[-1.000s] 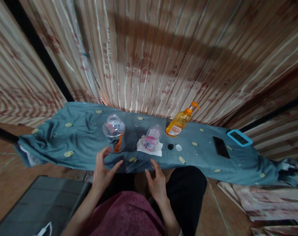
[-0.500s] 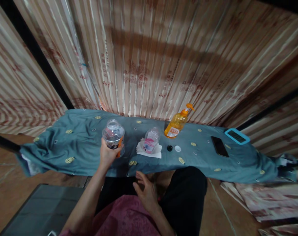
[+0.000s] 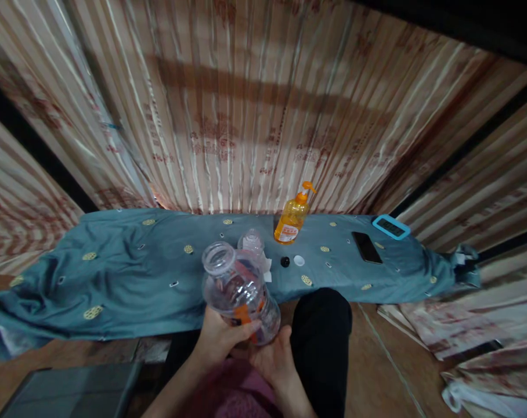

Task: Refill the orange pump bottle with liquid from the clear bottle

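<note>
The clear bottle point(image 3: 239, 293), uncapped and tilted, is held above the lap, in front of the cloth-covered table point(image 3: 128, 278). It is gripped around the lower body by the left hand point(image 3: 220, 339); the base is cupped by the right hand point(image 3: 274, 363). The mouth should be kept upward and the thin wall not squeezed, so that the contents are retained

A teal cloth point(image 3: 115, 278) with small yellow motifs covers a low surface in front of a striped, pleated curtain point(image 3: 246, 116). On it stands an orange pump bottle point(image 3: 292, 222), with a black cap point(image 3: 285, 262) and a white cap point(image 3: 299, 260) lying just before it. Further right lie a black phone point(image 3: 366, 247) and a blue-framed device point(image 3: 390, 227). A small clear bottle point(image 3: 252, 242) stands on white tissue point(image 3: 267, 268).
</note>
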Demonstrator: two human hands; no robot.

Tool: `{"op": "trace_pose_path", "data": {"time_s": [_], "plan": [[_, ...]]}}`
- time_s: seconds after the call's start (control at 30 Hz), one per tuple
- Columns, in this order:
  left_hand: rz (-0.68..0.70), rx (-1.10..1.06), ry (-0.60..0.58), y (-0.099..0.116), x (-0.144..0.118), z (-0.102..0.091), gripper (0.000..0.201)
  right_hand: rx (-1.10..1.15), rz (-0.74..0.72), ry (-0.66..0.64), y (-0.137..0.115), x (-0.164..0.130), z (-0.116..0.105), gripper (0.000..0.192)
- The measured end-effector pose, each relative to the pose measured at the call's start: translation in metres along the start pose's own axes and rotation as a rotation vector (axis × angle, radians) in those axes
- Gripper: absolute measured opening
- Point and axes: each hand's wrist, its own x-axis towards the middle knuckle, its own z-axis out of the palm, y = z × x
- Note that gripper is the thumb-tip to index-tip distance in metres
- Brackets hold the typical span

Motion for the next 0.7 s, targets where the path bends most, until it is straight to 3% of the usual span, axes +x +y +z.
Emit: {"op": "trace_pose_path", "data": {"time_s": [0.13, 0.2, 0.27, 0.37, 0.43, 0.57, 0.7], "plan": [[-0.105, -0.181, -0.166, -0.005, 0.005, 0.034, 0.068, 0.121, -0.072, 0.134, -0.018, -0.008, -0.016, 0.061], [-0.106, -0.183, -0.232, -0.009, 0.007, 0.043, 0.073, 0.161, -0.096, 0.192, -0.025, -0.010, -0.021, 0.052], [-0.041, -0.169, -0.261, -0.015, 0.011, 0.044, 0.092, 0.194, -0.110, 0.235, -0.030, -0.013, -0.023, 0.044], [0.198, -0.073, -0.166, -0.025, 0.022, 0.031, 0.134, 0.216, -0.090, 0.270, -0.041, -0.020, -0.022, 0.043], [0.286, 0.018, -0.068, -0.030, 0.036, 0.015, 0.131, 0.213, -0.071, 0.293, -0.050, -0.025, -0.022, 0.046], [0.322, 0.201, 0.127, -0.035, 0.079, -0.012, 0.123, 0.191, -0.110, 0.363, -0.068, -0.029, -0.026, 0.049], [0.389, 0.355, 0.051, -0.039, 0.130, -0.016, 0.119, 0.156, -0.189, 0.422, -0.081, -0.026, -0.031, 0.046]]}}
